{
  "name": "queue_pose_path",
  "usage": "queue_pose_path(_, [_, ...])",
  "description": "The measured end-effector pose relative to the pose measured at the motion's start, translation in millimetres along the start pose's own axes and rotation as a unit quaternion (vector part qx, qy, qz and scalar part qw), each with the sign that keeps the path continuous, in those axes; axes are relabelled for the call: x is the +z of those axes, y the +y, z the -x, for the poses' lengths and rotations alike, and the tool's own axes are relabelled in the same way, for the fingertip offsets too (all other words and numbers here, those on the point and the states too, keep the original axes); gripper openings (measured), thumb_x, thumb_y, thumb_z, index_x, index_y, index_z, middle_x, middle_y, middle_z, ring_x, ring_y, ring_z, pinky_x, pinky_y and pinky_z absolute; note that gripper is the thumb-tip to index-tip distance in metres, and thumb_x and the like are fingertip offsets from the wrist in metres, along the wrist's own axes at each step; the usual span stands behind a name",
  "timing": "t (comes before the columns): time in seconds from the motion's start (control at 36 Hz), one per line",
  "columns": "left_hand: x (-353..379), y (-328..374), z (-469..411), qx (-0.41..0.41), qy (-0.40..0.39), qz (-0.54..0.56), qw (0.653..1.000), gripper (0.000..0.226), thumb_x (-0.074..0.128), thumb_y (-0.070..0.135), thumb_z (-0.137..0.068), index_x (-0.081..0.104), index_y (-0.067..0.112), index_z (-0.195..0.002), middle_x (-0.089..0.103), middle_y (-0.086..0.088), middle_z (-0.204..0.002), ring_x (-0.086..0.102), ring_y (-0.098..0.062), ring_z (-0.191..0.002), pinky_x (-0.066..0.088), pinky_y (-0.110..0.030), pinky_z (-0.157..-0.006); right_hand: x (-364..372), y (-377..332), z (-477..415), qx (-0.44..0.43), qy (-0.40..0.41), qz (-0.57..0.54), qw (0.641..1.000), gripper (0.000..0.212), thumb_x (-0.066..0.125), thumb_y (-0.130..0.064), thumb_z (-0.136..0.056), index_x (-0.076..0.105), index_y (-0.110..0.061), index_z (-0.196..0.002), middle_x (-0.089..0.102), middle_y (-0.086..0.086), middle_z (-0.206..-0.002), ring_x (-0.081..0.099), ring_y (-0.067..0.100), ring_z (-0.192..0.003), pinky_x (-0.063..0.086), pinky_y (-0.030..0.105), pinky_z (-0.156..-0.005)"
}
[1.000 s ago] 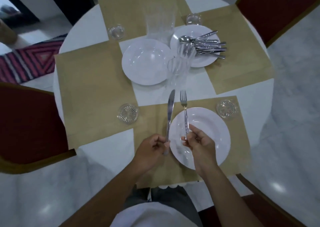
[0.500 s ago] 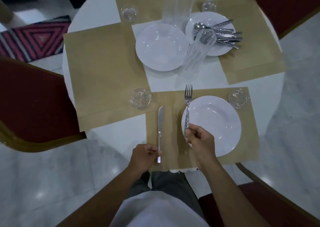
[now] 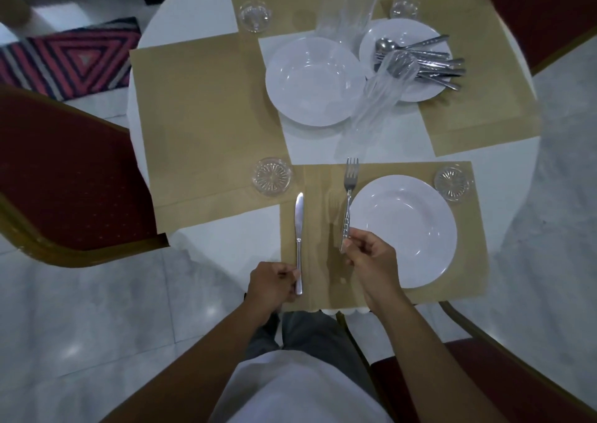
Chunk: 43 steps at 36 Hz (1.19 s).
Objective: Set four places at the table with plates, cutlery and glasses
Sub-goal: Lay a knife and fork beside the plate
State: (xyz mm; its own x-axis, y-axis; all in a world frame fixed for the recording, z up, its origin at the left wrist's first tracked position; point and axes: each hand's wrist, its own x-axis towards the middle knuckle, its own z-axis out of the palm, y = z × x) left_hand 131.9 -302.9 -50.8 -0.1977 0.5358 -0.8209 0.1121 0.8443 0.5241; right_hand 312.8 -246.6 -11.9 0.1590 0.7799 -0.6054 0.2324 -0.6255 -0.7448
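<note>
On the near tan placemat (image 3: 323,261) lies a white plate (image 3: 407,228). My left hand (image 3: 271,285) grips the handle of a knife (image 3: 299,228) that lies along the mat's left side. My right hand (image 3: 371,257) pinches the handle of a fork (image 3: 349,193) held along the plate's left rim, tines pointing away. Mid-table stand a stack of white plates (image 3: 315,81), another white plate (image 3: 403,93) heaped with cutlery (image 3: 429,64), and two stacks of clear glasses (image 3: 378,96), (image 3: 349,9).
Glass coasters sit at the mats' corners: (image 3: 272,177), (image 3: 453,183), (image 3: 254,15), (image 3: 403,8). Three more tan placemats (image 3: 200,115) cover the round white table (image 3: 226,241). Red chairs stand at the left (image 3: 58,177), lower right and upper right. A striped rug (image 3: 71,57) lies far left.
My left hand has carried the knife left and down onto the mat's left side. My right hand has shifted the fork from over the plate to its left rim.
</note>
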Motion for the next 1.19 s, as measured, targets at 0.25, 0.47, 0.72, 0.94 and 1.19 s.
queue_pose_path(0.25, [-2,2,4,-0.024,0.003,0.042,0.999,0.006,0.075,0.018,-0.087,0.076,0.013,-0.089,0.075,-0.005,-0.082,0.074,-0.022,-0.066,0.058,-0.023,-0.057,-1,2,1,0.005,0.002,0.003,1.0,0.021,0.07,-0.023,-0.096,0.069,-0.029,-0.116,0.073,-0.011,-0.11,0.068,0.012,-0.102,0.057,0.033,-0.094])
queue_pose_path(0.47, [-3,6,5,-0.028,0.0,0.061,0.998,0.014,0.081,0.018,-0.081,0.075,0.006,-0.086,0.076,-0.008,-0.078,0.074,-0.024,-0.066,0.063,-0.036,-0.066,-2,3,2,0.002,0.0,0.01,1.0,0.024,0.071,-0.025,-0.095,0.07,-0.028,-0.119,0.072,-0.015,-0.108,0.067,0.009,-0.1,0.051,0.015,-0.076])
queue_pose_path(0.72, [-1,8,1,0.021,0.043,-0.111,0.993,0.022,0.072,0.028,-0.088,0.076,0.012,-0.074,0.072,-0.001,-0.062,0.069,-0.011,-0.051,0.054,-0.014,-0.051,-1,5,3,-0.001,0.004,0.004,1.0,0.025,0.071,-0.024,-0.095,0.07,-0.027,-0.12,0.073,-0.013,-0.108,0.068,0.009,-0.101,0.055,0.021,-0.084])
queue_pose_path(0.94, [-9,10,-3,0.071,0.062,-0.225,0.97,0.031,0.065,0.035,-0.091,0.071,0.013,-0.07,0.069,-0.002,-0.066,0.066,-0.009,-0.054,0.057,-0.02,-0.059,0,5,6,-0.011,-0.004,0.003,1.0,0.02,0.071,-0.023,-0.095,0.069,-0.032,-0.113,0.072,-0.014,-0.106,0.068,0.007,-0.099,0.053,0.017,-0.08])
queue_pose_path(1.19, [-53,-6,-40,0.388,0.112,-0.436,0.804,0.066,0.07,0.044,-0.085,0.049,0.019,-0.143,0.043,-0.004,-0.151,0.036,-0.026,-0.141,0.035,-0.045,-0.114,4,15,12,-0.021,-0.022,0.065,0.997,0.02,0.075,-0.018,-0.091,0.073,-0.027,-0.11,0.075,-0.012,-0.095,0.071,0.006,-0.092,0.06,0.029,-0.087])
